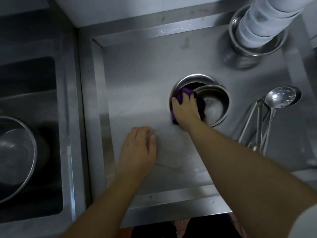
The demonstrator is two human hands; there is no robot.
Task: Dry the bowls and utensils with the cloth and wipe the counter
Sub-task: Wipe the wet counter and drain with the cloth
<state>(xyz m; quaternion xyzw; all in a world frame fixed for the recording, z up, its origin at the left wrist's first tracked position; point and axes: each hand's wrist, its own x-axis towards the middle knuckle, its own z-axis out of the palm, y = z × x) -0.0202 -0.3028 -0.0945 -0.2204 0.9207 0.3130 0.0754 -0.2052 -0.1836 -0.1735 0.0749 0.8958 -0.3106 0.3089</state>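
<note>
- Pressing a purple cloth [184, 93] against the inner wall of a steel bowl [181, 81], the person's right hand [186, 109] has its fingers curled over the fabric, gripping it at the bowl's left side.
- A second steel bowl [214, 107] sits nested in the first one, shifted to its right; whether more are stacked beneath cannot be told.
- The left hand [137, 148] lies flat on the steel counter [137, 74], fingers relaxed and holding nothing, to the lower left of the bowl and apart from it.
- To the right of the bowl, a ladle [279, 97] lies on the counter with its cup facing up, and a pair of tongs [253, 117] rests just beside its handle.
- Behind the bowl and to its right, a stack of pale bowls [257, 26] stands inside a steel basin [240, 47].
- Far left of the bowl, beyond the counter's raised edge, a sink [25, 74] holds a large steel pot [17, 152].
</note>
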